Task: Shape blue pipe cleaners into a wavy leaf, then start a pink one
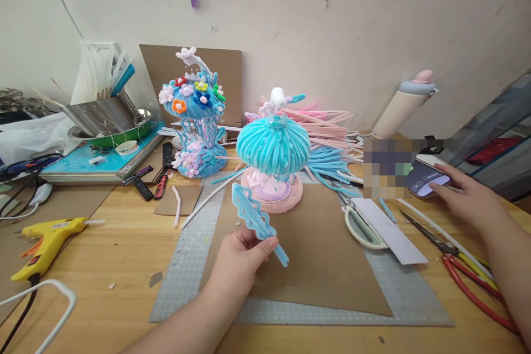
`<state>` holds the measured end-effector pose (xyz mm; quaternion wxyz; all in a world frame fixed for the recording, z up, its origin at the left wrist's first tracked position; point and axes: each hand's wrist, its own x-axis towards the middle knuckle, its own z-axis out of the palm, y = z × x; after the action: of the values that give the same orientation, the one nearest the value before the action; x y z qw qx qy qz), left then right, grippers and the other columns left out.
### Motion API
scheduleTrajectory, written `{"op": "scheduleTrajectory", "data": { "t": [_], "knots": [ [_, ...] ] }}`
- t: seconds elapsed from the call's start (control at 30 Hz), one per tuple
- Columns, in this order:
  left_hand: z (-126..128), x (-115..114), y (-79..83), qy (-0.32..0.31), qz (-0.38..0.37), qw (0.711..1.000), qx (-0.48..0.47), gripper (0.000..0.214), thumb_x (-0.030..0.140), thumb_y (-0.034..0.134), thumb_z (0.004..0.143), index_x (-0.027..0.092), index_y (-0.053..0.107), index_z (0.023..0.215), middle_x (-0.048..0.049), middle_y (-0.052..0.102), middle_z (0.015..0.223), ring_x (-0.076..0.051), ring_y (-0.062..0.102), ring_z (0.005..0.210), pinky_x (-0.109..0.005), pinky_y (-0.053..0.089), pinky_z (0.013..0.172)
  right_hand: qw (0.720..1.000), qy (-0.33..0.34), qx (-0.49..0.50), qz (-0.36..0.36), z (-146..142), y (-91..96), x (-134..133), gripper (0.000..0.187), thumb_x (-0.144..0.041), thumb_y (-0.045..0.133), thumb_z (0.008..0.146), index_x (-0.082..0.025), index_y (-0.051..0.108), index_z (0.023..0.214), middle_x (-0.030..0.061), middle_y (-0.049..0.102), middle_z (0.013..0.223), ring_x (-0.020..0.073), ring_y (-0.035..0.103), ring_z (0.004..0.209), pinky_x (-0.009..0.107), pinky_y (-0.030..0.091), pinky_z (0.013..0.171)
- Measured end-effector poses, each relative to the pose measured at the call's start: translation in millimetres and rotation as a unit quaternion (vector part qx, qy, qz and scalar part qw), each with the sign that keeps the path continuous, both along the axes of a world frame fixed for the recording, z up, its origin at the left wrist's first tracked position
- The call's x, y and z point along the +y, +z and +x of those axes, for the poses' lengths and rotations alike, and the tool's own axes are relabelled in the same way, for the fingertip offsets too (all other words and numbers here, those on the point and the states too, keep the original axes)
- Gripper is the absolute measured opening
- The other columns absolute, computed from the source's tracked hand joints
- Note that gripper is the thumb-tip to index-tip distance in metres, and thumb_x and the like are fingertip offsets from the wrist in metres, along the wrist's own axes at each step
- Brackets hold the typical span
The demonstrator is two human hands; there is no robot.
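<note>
Head cam: left hand (244, 257) has its fingers pinched on a blue piece (251, 213), sort of a bundle of fuzzy stems with wavy edges, tilted so the wavy end points up and left. It's in the air just in front of the teal mushroom (274, 146), a bit to its left. Right hand (468, 199) is way off to the right of that mushroom, fingers over the near end of a phone (425, 178). Can't tell if they're clamped on it or just touching, and part of that area is pixelated.

The teal mushroom has a pink base and stands at the back of some cardboard (315, 254), which lies on a gray mat (290, 314) on the wooden surface (112, 254). Left of it and a little behind is a flowered mushroom (193, 108). Behind it to the right you've got pink stems (321, 130) and blue stems (329, 163). Right and in front: pale-handled scissors (352, 229) next to a white card (388, 229), then red-handled scissors (450, 248) further out. Bottle (402, 105) is back right of it, leaning in this view, and a yellow glue gun (53, 238) lies well to its left.
</note>
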<state>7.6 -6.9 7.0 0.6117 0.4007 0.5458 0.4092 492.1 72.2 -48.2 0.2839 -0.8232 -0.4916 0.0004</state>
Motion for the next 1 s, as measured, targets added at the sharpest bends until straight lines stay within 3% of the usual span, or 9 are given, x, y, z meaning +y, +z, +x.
{"op": "scheduleTrajectory", "data": {
  "t": [0.37,1.0],
  "knots": [
    [-1.9,0.5,-3.5,-0.012,0.006,1.000,0.006,0.025,0.038,0.072,0.059,0.014,0.065,0.064,0.0032,0.051,0.050,-0.009,0.039,0.049,-0.022,0.028,0.050,1.000,-0.005,0.004,0.001,6.8,-6.5,2.3,0.057,-0.044,0.054,0.068,-0.033,0.047,0.123,0.0063,0.061,0.105,0.0266,0.058,0.091,0.037,0.042,0.077],
    [-1.6,1.6,-6.1,-0.010,0.009,1.000,0.004,0.028,0.038,0.072,0.059,0.013,0.067,0.069,0.0024,0.052,0.052,-0.008,0.039,0.049,-0.021,0.028,0.048,0.999,-0.008,-0.042,-0.021,0.3,1.3,0.9,0.052,-0.034,0.056,0.075,-0.022,0.047,0.125,0.0139,0.064,0.100,0.0198,0.059,0.080,0.029,0.040,0.066]
  ]
}}
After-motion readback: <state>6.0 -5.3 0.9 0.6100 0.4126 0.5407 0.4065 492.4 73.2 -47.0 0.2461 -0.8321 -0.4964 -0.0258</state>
